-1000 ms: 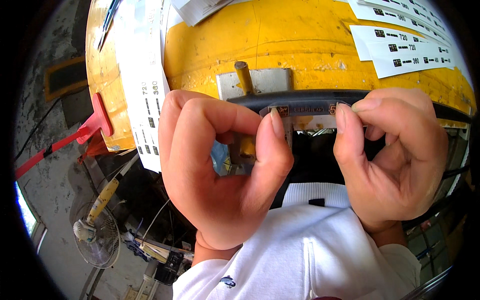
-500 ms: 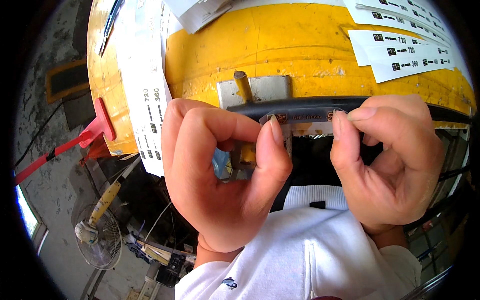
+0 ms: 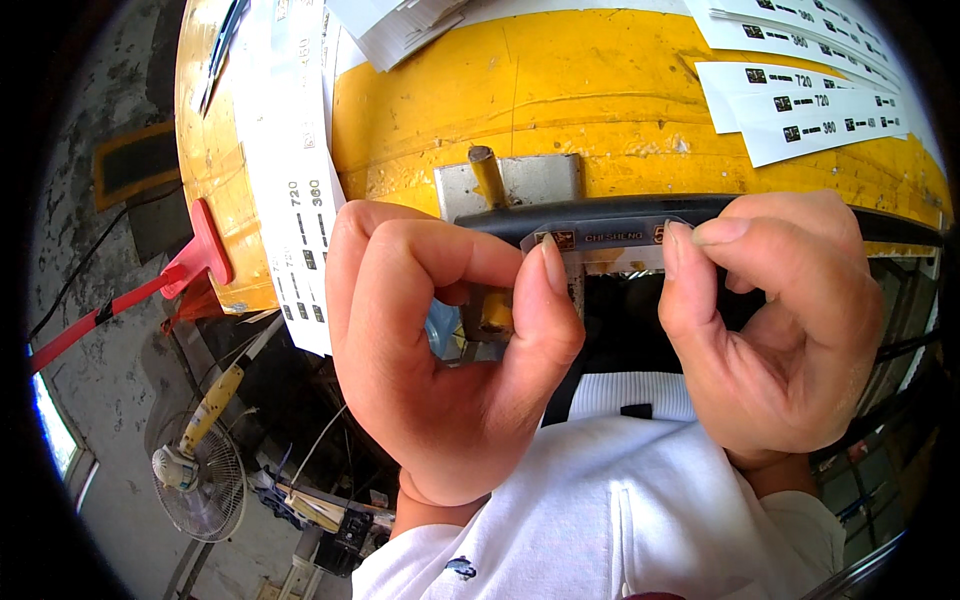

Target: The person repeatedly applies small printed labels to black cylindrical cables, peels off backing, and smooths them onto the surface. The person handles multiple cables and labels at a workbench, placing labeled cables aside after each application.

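Note:
A narrow clear sticker (image 3: 612, 238) with dark and gold print is stretched level between my two hands. My left hand (image 3: 430, 330) pinches its left end between thumb and forefinger. At the other end, my right hand (image 3: 780, 310) grips it the same way, with the remaining fingers curled in. Just behind the sticker runs a black tube (image 3: 790, 204) along the near edge of the yellow table (image 3: 620, 110); whether the sticker touches it I cannot tell. Behind my left hand, a metal plate (image 3: 545, 178) with a yellow peg (image 3: 486, 175) stands by the tube.
White printed label sheets (image 3: 825, 105) lie at the far right, and a long label strip (image 3: 295, 210) hangs over the table's left side. A paper stack (image 3: 395, 30) sits at the back. To the left are a red-handled tool (image 3: 195, 255) and a standing fan (image 3: 200, 475).
The sticker tilts slightly, so its print shows more clearly and more of its lower clear margin is visible. My hands hold nearly the same place.

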Demonstrator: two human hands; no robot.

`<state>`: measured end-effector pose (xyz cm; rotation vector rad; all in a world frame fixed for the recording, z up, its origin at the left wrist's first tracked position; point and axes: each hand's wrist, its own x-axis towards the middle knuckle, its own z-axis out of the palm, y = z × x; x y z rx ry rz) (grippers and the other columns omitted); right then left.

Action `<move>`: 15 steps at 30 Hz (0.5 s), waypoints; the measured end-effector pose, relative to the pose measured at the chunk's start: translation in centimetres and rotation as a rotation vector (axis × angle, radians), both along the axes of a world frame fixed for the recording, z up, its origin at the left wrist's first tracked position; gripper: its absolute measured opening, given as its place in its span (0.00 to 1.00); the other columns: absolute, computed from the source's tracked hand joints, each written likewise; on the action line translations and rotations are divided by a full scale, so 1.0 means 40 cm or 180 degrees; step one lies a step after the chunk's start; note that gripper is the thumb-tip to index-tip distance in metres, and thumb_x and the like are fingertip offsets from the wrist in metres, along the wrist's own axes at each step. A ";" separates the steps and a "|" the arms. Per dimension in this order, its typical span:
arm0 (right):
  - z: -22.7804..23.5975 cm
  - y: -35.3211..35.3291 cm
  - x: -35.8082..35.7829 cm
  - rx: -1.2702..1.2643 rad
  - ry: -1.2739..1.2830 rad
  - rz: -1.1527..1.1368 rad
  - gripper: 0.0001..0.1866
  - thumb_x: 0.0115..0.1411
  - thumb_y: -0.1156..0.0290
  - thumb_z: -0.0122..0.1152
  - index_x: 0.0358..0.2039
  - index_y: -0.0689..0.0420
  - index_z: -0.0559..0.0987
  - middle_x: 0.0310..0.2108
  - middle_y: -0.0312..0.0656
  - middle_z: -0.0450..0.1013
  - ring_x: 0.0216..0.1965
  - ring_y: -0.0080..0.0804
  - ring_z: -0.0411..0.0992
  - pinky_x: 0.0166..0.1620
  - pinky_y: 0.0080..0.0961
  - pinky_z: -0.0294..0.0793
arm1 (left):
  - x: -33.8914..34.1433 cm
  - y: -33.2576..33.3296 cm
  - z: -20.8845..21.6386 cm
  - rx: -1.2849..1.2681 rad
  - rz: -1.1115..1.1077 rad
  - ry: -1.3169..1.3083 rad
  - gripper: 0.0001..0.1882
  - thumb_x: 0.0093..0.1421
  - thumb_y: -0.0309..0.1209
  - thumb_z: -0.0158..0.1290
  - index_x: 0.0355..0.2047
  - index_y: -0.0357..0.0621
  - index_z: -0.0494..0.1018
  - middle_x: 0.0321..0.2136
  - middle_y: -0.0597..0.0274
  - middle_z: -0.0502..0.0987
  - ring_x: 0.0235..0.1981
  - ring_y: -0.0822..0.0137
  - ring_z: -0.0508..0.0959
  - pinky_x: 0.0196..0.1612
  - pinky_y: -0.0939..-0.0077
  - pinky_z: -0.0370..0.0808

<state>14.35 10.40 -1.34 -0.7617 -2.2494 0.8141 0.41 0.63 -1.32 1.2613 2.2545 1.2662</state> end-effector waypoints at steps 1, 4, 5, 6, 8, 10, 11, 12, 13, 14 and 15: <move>-0.003 0.000 -0.001 0.0022 0.0041 -0.0002 0.23 0.44 0.93 0.67 0.40 0.60 0.74 0.32 0.42 0.72 0.27 0.26 0.66 0.26 0.18 0.65 | 0.000 0.000 -0.001 0.0005 -0.0008 0.0009 0.11 0.58 0.23 0.58 0.24 0.39 0.65 0.25 0.69 0.62 0.25 0.80 0.60 0.30 0.88 0.56; -0.009 0.001 -0.003 0.0088 0.0146 0.0025 0.23 0.44 0.93 0.67 0.40 0.60 0.74 0.32 0.43 0.72 0.27 0.27 0.67 0.26 0.19 0.65 | -0.003 -0.001 -0.001 0.0004 -0.0021 0.0020 0.11 0.58 0.23 0.58 0.24 0.39 0.65 0.25 0.69 0.62 0.25 0.80 0.60 0.30 0.88 0.56; -0.009 0.002 -0.003 0.0114 0.0161 0.0046 0.23 0.44 0.93 0.67 0.40 0.60 0.74 0.32 0.43 0.72 0.27 0.28 0.67 0.26 0.19 0.65 | -0.003 -0.001 0.001 -0.0012 -0.0012 0.0009 0.11 0.58 0.23 0.58 0.24 0.39 0.65 0.25 0.69 0.62 0.25 0.80 0.60 0.30 0.88 0.56; -0.008 0.004 -0.003 0.0146 0.0147 0.0079 0.23 0.43 0.93 0.67 0.40 0.60 0.74 0.32 0.43 0.72 0.27 0.28 0.67 0.26 0.19 0.65 | 0.000 0.000 0.005 -0.0052 0.0020 -0.0024 0.11 0.58 0.23 0.58 0.24 0.39 0.65 0.25 0.69 0.62 0.25 0.80 0.60 0.30 0.88 0.56; -0.008 0.006 -0.003 0.0217 0.0153 0.0115 0.24 0.43 0.93 0.67 0.40 0.60 0.74 0.31 0.42 0.72 0.27 0.29 0.67 0.27 0.20 0.65 | 0.000 -0.001 0.005 -0.0060 0.0022 -0.0034 0.11 0.58 0.23 0.58 0.24 0.39 0.65 0.25 0.69 0.62 0.24 0.80 0.60 0.30 0.88 0.56; -0.013 0.007 -0.004 0.0283 0.0191 0.0110 0.24 0.43 0.93 0.67 0.40 0.60 0.74 0.31 0.42 0.72 0.27 0.29 0.67 0.27 0.20 0.65 | -0.003 -0.001 0.000 -0.0007 -0.0020 0.0001 0.11 0.58 0.23 0.58 0.25 0.39 0.65 0.24 0.69 0.62 0.24 0.80 0.60 0.30 0.88 0.56; -0.015 0.006 -0.005 0.0310 0.0209 0.0100 0.24 0.43 0.93 0.67 0.40 0.60 0.74 0.31 0.42 0.72 0.27 0.29 0.67 0.27 0.20 0.65 | -0.003 -0.001 -0.001 0.0012 -0.0032 0.0015 0.11 0.59 0.23 0.58 0.25 0.39 0.65 0.24 0.69 0.62 0.24 0.80 0.60 0.30 0.88 0.56; -0.017 0.005 -0.007 0.0324 0.0227 0.0078 0.23 0.43 0.93 0.67 0.40 0.60 0.74 0.31 0.42 0.72 0.27 0.29 0.67 0.27 0.21 0.65 | -0.003 0.000 -0.002 0.0020 -0.0029 0.0019 0.11 0.59 0.23 0.58 0.25 0.39 0.65 0.24 0.70 0.62 0.24 0.80 0.60 0.29 0.88 0.56; -0.014 0.005 -0.008 0.0293 0.0155 0.0076 0.23 0.44 0.93 0.67 0.40 0.60 0.74 0.31 0.42 0.72 0.27 0.29 0.67 0.27 0.20 0.65 | -0.003 0.000 -0.001 0.0012 -0.0018 0.0014 0.11 0.59 0.23 0.58 0.25 0.39 0.65 0.24 0.70 0.62 0.24 0.80 0.60 0.29 0.88 0.56; -0.010 0.005 -0.009 0.0262 0.0083 0.0074 0.23 0.44 0.92 0.67 0.40 0.60 0.74 0.31 0.41 0.72 0.27 0.29 0.67 0.27 0.20 0.65 | -0.003 0.000 -0.001 0.0004 -0.0006 0.0008 0.11 0.59 0.23 0.58 0.25 0.39 0.65 0.24 0.70 0.62 0.24 0.80 0.60 0.29 0.88 0.56; 0.004 0.006 -0.007 0.0184 -0.0077 0.0091 0.23 0.44 0.92 0.67 0.40 0.60 0.74 0.31 0.41 0.72 0.27 0.29 0.67 0.27 0.20 0.65 | -0.003 -0.001 0.000 -0.0022 0.0013 -0.0005 0.11 0.59 0.23 0.58 0.25 0.39 0.65 0.24 0.70 0.62 0.24 0.80 0.60 0.29 0.88 0.56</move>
